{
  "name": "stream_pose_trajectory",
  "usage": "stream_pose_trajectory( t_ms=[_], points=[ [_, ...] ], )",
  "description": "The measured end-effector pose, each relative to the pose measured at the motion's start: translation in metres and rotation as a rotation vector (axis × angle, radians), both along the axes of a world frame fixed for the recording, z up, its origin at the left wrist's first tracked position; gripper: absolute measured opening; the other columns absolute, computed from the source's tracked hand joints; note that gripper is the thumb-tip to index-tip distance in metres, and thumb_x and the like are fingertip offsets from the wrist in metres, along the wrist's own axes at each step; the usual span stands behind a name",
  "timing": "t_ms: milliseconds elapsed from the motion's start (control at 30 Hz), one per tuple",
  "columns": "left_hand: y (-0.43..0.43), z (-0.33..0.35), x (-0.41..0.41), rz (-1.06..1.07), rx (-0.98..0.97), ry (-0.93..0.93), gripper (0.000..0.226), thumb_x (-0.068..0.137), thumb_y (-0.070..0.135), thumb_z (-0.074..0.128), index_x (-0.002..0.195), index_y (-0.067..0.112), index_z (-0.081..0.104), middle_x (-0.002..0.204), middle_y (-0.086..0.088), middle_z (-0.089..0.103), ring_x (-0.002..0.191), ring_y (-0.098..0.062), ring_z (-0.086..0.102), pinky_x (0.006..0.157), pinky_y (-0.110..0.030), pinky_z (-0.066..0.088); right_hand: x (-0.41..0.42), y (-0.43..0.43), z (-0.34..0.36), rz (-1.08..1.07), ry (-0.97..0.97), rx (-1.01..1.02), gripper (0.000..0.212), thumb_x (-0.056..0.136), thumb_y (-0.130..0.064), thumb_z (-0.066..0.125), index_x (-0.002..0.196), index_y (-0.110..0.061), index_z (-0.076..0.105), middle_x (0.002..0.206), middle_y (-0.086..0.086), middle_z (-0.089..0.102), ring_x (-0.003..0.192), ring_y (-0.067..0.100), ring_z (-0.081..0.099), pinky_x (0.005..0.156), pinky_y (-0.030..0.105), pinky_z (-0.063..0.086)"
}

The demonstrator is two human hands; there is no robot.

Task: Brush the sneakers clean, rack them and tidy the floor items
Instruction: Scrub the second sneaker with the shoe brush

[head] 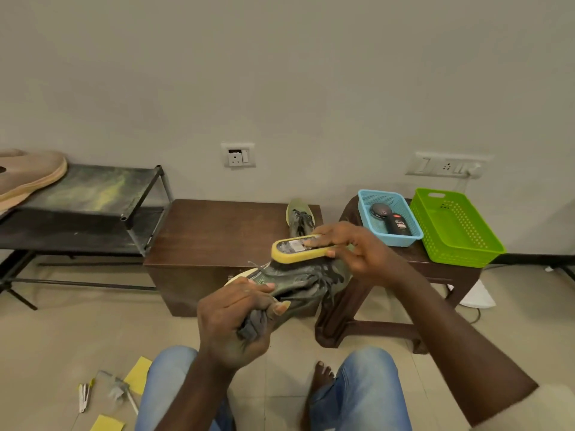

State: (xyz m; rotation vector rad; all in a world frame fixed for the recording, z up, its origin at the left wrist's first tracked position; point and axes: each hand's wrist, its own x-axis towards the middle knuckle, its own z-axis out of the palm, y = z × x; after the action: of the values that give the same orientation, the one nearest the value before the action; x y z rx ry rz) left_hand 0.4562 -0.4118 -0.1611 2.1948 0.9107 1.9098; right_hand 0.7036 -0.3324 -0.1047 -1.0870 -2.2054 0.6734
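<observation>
Beige tiles (62, 337), bare wall (280, 73); mid-frame the left hand (236, 321) clamps the grey-green sneaker (298, 284) by its collar while the right hand (357, 250) grips the yellow brush (295, 250) down on its upper. My worry: that soft collar folds and the shoe twists loose under a hard stroke. Further out, its twin (298, 214) sits on the brown table (217, 231), rack (93, 194) at left, scraps (138, 374) lower left.

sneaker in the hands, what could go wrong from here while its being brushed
1. The left hand grips the sneaker only at one end, in mid-air. Pressure from the brush in the right hand might twist it loose.
2. Loose laces lie right beside the brush and could snag in its bristles.
3. Brushed-off dirt would likely fall on the jeans below.
</observation>
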Motion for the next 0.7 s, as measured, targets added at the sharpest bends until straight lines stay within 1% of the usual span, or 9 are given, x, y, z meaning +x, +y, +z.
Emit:
stream_pose_trajectory(
  t_ms=[67, 133, 233, 300, 333, 467, 533, 600, 700],
  points=[
    [-0.001, -0.002, -0.002, -0.002, 0.002, -0.011, 0.024, 0.091, 0.022, 0.070, 0.070, 0.010, 0.073, 0.074, 0.001, 0.074, 0.081, -0.010, 0.074, 0.069, -0.034, 0.058, 0.017, 0.016, -0.001, -0.098, -0.023, -0.054, 0.036, 0.089, 0.000, 0.055, 0.116, -0.017, 0.070, 0.118, -0.003, 0.066, 0.112, 0.003, 0.057, 0.098, 0.034, 0.046],
    [0.002, -0.005, -0.003, 0.005, -0.005, -0.001, 0.031, 0.093, 0.026, 0.069, 0.068, 0.008, 0.073, 0.074, 0.001, 0.074, 0.080, -0.010, 0.074, 0.068, -0.034, 0.058, 0.014, 0.020, 0.001, -0.111, -0.031, -0.112, 0.037, 0.091, 0.002, 0.054, 0.117, -0.018, 0.070, 0.116, -0.008, 0.066, 0.110, 0.000, 0.057, 0.093, 0.029, 0.046],
    [0.008, -0.009, -0.003, 0.020, -0.028, 0.008, 0.032, 0.090, 0.023, 0.070, 0.065, 0.003, 0.073, 0.074, -0.001, 0.074, 0.078, -0.011, 0.073, 0.065, -0.035, 0.058, -0.025, 0.009, 0.010, 0.083, -0.042, -0.130, 0.036, 0.091, -0.006, 0.052, 0.118, -0.022, 0.068, 0.119, -0.009, 0.064, 0.115, 0.004, 0.056, 0.094, 0.020, 0.044],
    [0.010, -0.011, -0.005, 0.013, -0.038, 0.010, 0.030, 0.092, 0.025, 0.069, 0.069, 0.005, 0.072, 0.074, -0.002, 0.074, 0.076, -0.011, 0.072, 0.064, -0.035, 0.057, -0.041, 0.006, 0.006, 0.212, -0.067, -0.132, 0.037, 0.093, -0.006, 0.052, 0.121, -0.027, 0.065, 0.122, -0.007, 0.064, 0.117, 0.009, 0.055, 0.096, 0.024, 0.046],
    [0.011, -0.011, -0.006, 0.003, -0.040, 0.012, 0.029, 0.092, 0.026, 0.069, 0.071, 0.007, 0.072, 0.074, -0.001, 0.074, 0.075, -0.012, 0.072, 0.062, -0.034, 0.057, -0.040, 0.010, 0.005, 0.220, -0.066, -0.140, 0.039, 0.093, -0.004, 0.053, 0.120, -0.030, 0.064, 0.122, -0.007, 0.064, 0.118, 0.009, 0.055, 0.097, 0.025, 0.046],
    [0.013, -0.012, -0.012, 0.013, -0.041, 0.031, 0.032, 0.090, 0.024, 0.070, 0.066, 0.003, 0.074, 0.074, 0.000, 0.074, 0.076, -0.010, 0.073, 0.063, -0.033, 0.057, -0.008, 0.038, -0.007, 0.023, -0.043, -0.187, 0.043, 0.092, -0.001, 0.053, 0.114, -0.035, 0.066, 0.119, -0.011, 0.065, 0.115, 0.006, 0.057, 0.093, 0.023, 0.043],
    [0.016, -0.013, -0.012, 0.028, -0.047, 0.036, 0.028, 0.087, 0.020, 0.071, 0.066, 0.003, 0.074, 0.074, 0.000, 0.074, 0.075, -0.010, 0.072, 0.062, -0.033, 0.057, -0.006, 0.043, -0.013, -0.015, -0.043, -0.190, 0.042, 0.092, 0.000, 0.053, 0.115, -0.032, 0.068, 0.119, -0.010, 0.065, 0.115, 0.008, 0.057, 0.092, 0.021, 0.042],
    [0.021, -0.018, -0.012, 0.062, -0.071, 0.033, 0.019, 0.084, 0.012, 0.072, 0.067, 0.002, 0.073, 0.073, -0.002, 0.073, 0.071, -0.013, 0.071, 0.059, -0.034, 0.056, -0.023, 0.037, -0.014, 0.071, -0.023, -0.203, 0.040, 0.091, 0.002, 0.054, 0.116, -0.026, 0.068, 0.120, -0.008, 0.064, 0.116, 0.009, 0.056, 0.094, 0.021, 0.045],
    [0.027, -0.024, -0.014, 0.098, -0.118, 0.039, 0.012, 0.079, 0.002, 0.074, 0.067, 0.002, 0.072, 0.071, -0.001, 0.071, 0.065, -0.016, 0.066, 0.055, -0.035, 0.051, -0.038, 0.031, -0.017, 0.217, -0.001, -0.166, 0.037, 0.090, 0.003, 0.056, 0.118, -0.018, 0.068, 0.121, 0.000, 0.064, 0.119, 0.012, 0.055, 0.099, 0.029, 0.047]
  ],
)
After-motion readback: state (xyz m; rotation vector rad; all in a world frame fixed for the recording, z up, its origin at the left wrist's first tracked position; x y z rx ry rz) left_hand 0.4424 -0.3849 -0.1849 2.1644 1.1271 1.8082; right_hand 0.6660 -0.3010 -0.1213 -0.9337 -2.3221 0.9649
